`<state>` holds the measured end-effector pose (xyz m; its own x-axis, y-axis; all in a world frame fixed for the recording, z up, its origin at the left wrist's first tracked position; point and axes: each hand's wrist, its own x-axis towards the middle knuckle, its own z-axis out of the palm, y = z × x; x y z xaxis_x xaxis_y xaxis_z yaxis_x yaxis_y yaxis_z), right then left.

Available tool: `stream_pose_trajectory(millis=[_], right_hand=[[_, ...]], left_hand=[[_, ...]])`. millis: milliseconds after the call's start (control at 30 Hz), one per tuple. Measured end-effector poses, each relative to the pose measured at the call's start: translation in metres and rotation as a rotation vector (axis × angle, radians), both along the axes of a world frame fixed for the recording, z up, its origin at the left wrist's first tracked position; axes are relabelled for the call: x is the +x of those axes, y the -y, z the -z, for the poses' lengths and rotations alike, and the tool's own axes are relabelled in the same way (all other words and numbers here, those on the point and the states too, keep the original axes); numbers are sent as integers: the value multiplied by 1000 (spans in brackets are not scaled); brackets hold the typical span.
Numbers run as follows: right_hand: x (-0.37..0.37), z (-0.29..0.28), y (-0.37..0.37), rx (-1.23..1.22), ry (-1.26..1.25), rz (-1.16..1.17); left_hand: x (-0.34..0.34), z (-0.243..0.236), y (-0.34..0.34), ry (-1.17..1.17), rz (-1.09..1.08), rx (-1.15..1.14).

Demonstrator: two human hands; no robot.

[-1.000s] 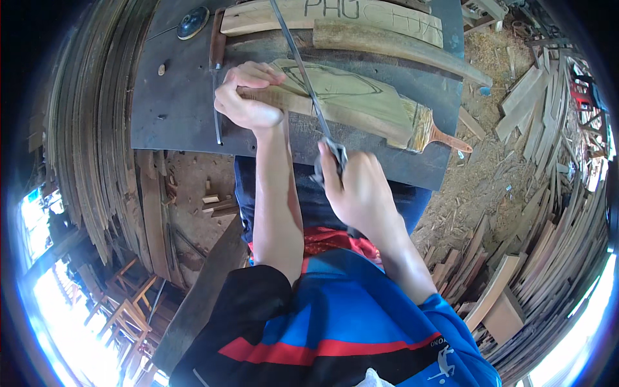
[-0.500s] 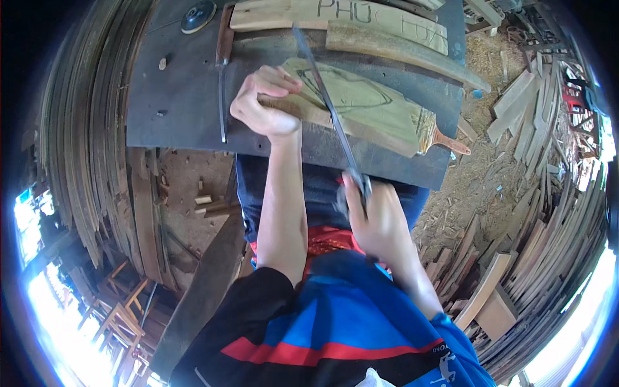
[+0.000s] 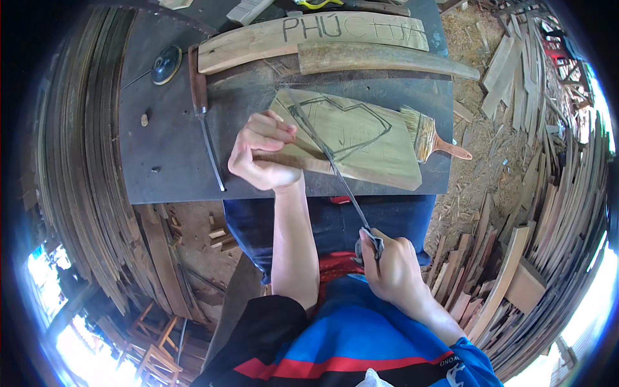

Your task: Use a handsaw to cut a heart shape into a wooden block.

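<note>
The right hand (image 3: 398, 266) is closed around the handle (image 3: 372, 245) of a thin blade (image 3: 350, 195), which crosses the board (image 3: 387, 155) ahead and leftward of that grip, while the left hand (image 3: 265, 153) clasps the board's left end and a brush (image 3: 425, 138) lies ahead, rightward of the right hand.

Towards 12 o'clock on the worktop (image 3: 164, 138), a long pale board (image 3: 264, 44) bore large hand-drawn capitals (image 3: 312, 29), bold and dark at their 9 o'clock end, thinner and fainter towards 3. Towards 5 o'clock, the shirt (image 3: 361, 322) carried small pale lettering (image 3: 449, 361) beside a white figure emblem (image 3: 455, 375). Marks inside the outline (image 3: 380, 124) drawn on the nearer board (image 3: 383, 158) were too faint to read.
</note>
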<state>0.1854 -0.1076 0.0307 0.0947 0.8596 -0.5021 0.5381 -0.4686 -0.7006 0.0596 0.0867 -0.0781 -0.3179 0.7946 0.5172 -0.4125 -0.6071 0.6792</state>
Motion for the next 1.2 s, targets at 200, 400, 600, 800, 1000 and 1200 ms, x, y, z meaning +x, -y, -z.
stream_pose_trajectory(millis=[200,400,600,800,1000,1200], right_hand=[[-18,20,-56,353,155,29],[3,1,3,45,-31,42],[-3,30,-45,433,89,67],[13,22,5,129,-2,25],[1,46,-31,446,129,22],[31,40,21,167,8,-58]], left_hand=[[5,-3,-1,-102,-106,-52],[9,-3,5,-59,-31,-66],[23,-11,-4,-76,-136,-84],[12,-8,-3,-45,-50,-122],[13,-11,-14,64,-283,-233],[-4,-6,-19,-171,-219,33]])
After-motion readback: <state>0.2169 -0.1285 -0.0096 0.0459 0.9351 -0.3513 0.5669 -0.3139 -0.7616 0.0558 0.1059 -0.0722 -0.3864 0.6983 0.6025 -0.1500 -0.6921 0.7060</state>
